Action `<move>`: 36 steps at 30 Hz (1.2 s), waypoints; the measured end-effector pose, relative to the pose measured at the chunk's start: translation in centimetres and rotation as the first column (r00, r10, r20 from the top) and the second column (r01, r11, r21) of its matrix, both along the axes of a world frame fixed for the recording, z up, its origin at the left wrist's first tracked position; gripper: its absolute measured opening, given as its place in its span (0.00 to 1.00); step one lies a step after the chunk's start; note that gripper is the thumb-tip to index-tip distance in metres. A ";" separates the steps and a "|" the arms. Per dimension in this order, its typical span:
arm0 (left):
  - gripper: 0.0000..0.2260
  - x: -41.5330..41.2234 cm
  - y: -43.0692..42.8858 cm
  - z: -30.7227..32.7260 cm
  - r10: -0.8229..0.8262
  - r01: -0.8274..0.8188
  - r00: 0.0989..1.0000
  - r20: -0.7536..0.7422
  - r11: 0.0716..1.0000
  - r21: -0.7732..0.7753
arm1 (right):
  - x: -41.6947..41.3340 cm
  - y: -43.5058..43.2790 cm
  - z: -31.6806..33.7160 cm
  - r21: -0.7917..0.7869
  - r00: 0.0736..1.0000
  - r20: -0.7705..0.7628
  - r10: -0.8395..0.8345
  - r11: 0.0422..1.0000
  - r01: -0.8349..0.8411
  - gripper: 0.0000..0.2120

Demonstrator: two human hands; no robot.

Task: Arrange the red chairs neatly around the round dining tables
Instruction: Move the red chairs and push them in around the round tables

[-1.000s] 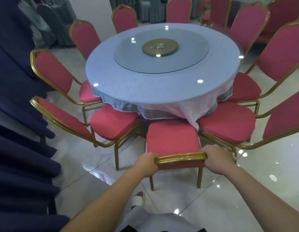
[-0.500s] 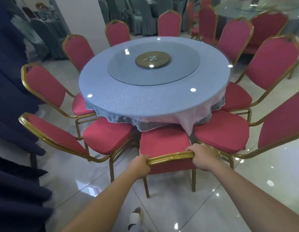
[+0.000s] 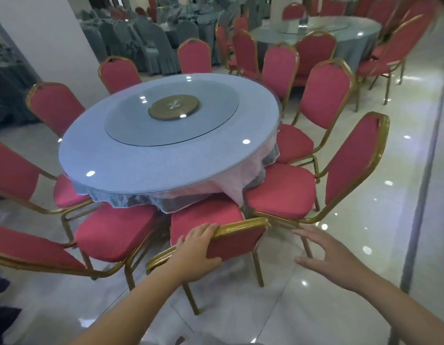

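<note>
Chair (image 3: 237,241) at the near edge of the round table (image 3: 131,165), head view. It is pushed partly under the table rim, beneath the hanging hem of the cloth (image 3: 223,192), and its gold-framed backrest faces the camera. Left hand (image 3: 196,250) grips the backrest at its upper left corner: the fingers (image 3: 203,229) curl over the gold top rail, and the rest of the hand lies against the red rear face. Right hand (image 3: 323,252) hovers just beside the backrest's right corner, fingers straight and spread, holding nothing. Whether its fingertips touch the gold frame of the right neighbour (image 3: 280,192) cannot be told. The right neighbour stands just beside the chair, likewise tucked to the table rim. The left neighbour (image 3: 114,232) stands the same way on the other side, its backrest reaching toward the lower left. More chairs (image 3: 325,93) ring the rest of the table, backs outward. On the tabletop lies a glass turntable (image 3: 216,105) with a round brass hub (image 3: 173,107) at its centre. Far table (image 3: 360,28), upper right, carries a turntable of its own and has red chairs around it. Grey chairs (image 3: 153,41) stand in rows behind, beside a white pillar (image 3: 41,41). Floor (image 3: 365,215): glossy pale tile with spots of reflected light.
</note>
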State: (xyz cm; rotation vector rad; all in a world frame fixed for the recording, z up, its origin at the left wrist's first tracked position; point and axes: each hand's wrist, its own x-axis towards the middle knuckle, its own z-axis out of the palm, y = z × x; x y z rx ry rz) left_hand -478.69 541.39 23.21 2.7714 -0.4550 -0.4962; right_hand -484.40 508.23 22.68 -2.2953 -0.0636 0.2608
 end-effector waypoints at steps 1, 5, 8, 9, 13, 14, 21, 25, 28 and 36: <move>0.37 0.1 -1.7 0.4 -0.037 0.037 0.999 0.018 0.999 0.007 | -0.4 -1.3 0.3 0.008 0.999 0.005 -0.032 0.999 0.032 0.28; 0.36 1.4 -8.7 1.6 -0.191 0.193 0.981 0.035 0.980 -0.049 | -1.6 -5.4 0.8 0.023 0.990 0.015 -0.138 0.990 0.137 0.30; 0.38 3.3 -13.9 1.7 -0.299 0.300 0.954 0.023 0.950 -0.084 | -1.3 -8.3 1.0 0.013 0.976 0.012 -0.217 0.976 0.216 0.30; 0.38 4.2 -15.5 1.6 -0.327 0.327 0.945 0.012 0.941 -0.085 | -1.0 -9.3 1.0 0.002 0.971 0.005 -0.237 0.971 0.237 0.31; 0.38 9.0 -21.6 -0.3 -0.399 0.394 0.915 -0.055 0.915 -0.086 | 1.9 -13.9 1.2 -0.013 0.944 0.013 -0.329 0.944 0.329 0.35; 0.37 10.6 -23.2 -0.9 -0.404 0.396 0.912 -0.077 0.913 -0.098 | 3.0 -15.2 1.3 -0.016 0.938 0.018 -0.347 0.938 0.347 0.35; 0.39 22.2 -37.2 -3.3 -0.374 0.314 0.905 -0.204 0.909 -0.276 | 14.2 -26.3 3.5 -0.083 0.936 -0.027 -0.350 0.934 0.347 0.34; 0.37 26.2 -44.2 -3.2 -0.347 0.201 0.894 -0.282 0.876 -0.438 | 22.5 -32.4 5.8 -0.185 0.961 -0.075 -0.267 0.950 0.250 0.33; 0.35 28.5 -48.2 -2.9 -0.336 0.114 0.870 -0.360 0.849 -0.516 | 27.7 -36.1 7.1 -0.160 0.972 -0.073 -0.222 0.965 0.209 0.33; 0.43 33.8 -53.6 -3.2 -0.240 0.014 0.880 -0.411 0.876 -0.482 | 40.6 -43.3 5.1 -0.285 0.990 -0.133 0.053 0.954 -0.089 0.32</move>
